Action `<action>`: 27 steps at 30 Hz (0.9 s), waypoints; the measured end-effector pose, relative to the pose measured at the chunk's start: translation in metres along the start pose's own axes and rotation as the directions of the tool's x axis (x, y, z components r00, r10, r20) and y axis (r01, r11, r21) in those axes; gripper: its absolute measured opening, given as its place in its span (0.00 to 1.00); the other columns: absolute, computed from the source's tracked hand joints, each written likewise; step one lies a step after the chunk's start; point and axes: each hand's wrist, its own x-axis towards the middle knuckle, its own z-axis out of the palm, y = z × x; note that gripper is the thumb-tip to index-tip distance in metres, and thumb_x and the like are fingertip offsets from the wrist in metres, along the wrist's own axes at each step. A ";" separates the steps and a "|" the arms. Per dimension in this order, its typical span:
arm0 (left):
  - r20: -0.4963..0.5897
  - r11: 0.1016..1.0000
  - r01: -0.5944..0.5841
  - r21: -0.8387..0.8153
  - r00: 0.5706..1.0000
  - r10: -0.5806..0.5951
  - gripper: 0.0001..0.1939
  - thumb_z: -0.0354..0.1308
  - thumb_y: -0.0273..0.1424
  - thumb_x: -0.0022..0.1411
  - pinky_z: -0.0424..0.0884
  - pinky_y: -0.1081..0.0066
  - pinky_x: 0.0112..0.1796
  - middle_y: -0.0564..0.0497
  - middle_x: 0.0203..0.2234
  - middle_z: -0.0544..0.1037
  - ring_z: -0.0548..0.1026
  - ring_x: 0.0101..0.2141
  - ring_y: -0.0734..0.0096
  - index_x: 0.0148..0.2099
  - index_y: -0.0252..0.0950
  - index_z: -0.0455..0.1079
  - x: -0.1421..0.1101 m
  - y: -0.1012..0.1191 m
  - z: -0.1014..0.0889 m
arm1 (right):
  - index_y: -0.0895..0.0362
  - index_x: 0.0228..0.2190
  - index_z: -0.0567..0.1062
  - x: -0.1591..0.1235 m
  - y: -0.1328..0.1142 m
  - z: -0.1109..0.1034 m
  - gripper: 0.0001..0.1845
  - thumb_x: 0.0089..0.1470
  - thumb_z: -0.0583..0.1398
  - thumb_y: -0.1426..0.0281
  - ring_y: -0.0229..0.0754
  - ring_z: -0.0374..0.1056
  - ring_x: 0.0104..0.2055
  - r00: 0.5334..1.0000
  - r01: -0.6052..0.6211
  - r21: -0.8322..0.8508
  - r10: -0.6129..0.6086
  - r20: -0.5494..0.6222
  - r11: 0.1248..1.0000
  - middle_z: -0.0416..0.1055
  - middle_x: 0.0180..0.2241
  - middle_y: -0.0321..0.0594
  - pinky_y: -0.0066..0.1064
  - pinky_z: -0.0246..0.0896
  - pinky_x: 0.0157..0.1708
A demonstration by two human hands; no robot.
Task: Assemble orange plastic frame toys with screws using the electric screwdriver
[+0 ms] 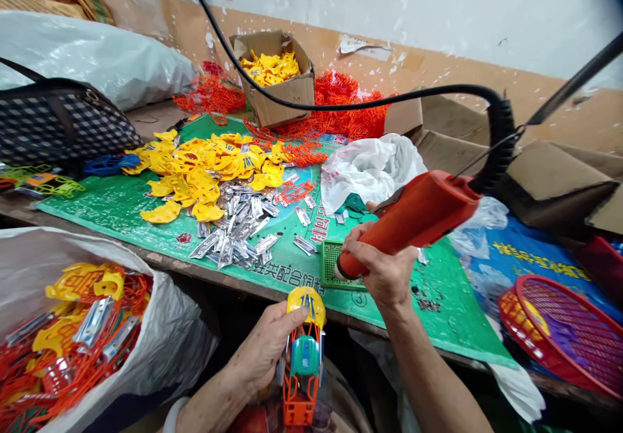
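My left hand [260, 345] is closed on a toy car body [305, 355] with a yellow front, a teal middle and an orange lattice rear, held below the table's front edge. In my right hand [377, 267] is a red electric screwdriver [416, 212], its black cord rising from the back end. The tool's nose points down to the left, over a small green perforated basket [325, 272]; its bit is not visible. Left of the basket lie many silver plastic parts [238, 228], and behind them a pile of yellow parts [195, 167].
A white sack [180, 316] of mixed parts stands front left. At the back are a cardboard box [287, 98] of yellow parts and orange lattice pieces [341, 105]. A white plastic bag [372, 163] and a red basket [574, 329] sit rightward. The black cord [350, 105] arches across.
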 end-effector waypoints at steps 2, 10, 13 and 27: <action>-0.005 1.000 0.005 0.004 1.000 -0.005 0.19 0.69 0.41 0.49 0.66 0.77 0.23 0.50 0.22 0.76 0.69 0.20 0.76 0.35 0.29 0.76 -0.001 0.001 0.000 | 0.58 0.20 0.74 0.000 0.001 0.001 0.05 0.37 0.67 0.74 0.37 0.65 0.22 1.000 -0.007 0.006 0.007 -0.003 1.000 0.70 0.22 0.34 0.34 0.64 0.25; -0.001 1.000 0.010 -0.021 1.000 -0.010 0.20 0.70 0.42 0.49 0.64 0.78 0.22 0.52 0.22 0.74 0.68 0.20 0.79 0.35 0.30 0.74 -0.005 0.002 0.003 | 0.57 0.21 0.74 -0.002 0.003 0.002 0.06 0.36 0.67 0.74 0.37 0.65 0.23 1.000 -0.010 -0.028 0.010 -0.026 1.000 0.71 0.22 0.33 0.34 0.66 0.25; -0.005 1.000 0.003 -0.020 1.000 -0.003 0.20 0.69 0.42 0.49 0.64 0.79 0.22 0.52 0.22 0.74 0.68 0.20 0.79 0.35 0.30 0.74 -0.005 0.000 0.003 | 0.57 0.21 0.74 -0.003 0.003 0.003 0.06 0.36 0.67 0.74 0.37 0.65 0.23 1.000 0.007 -0.016 -0.007 -0.017 1.000 0.71 0.23 0.33 0.34 0.66 0.26; -0.034 0.999 -0.035 0.002 0.999 0.035 0.19 0.70 0.42 0.48 0.66 0.76 0.23 0.48 0.23 0.77 0.71 0.21 0.75 0.33 0.29 0.76 -0.002 -0.005 -0.001 | 0.56 0.24 0.72 -0.001 -0.019 0.001 0.07 0.40 0.66 0.73 0.38 0.66 0.23 0.999 0.040 0.023 -0.040 -0.004 0.999 0.69 0.23 0.33 0.36 0.66 0.28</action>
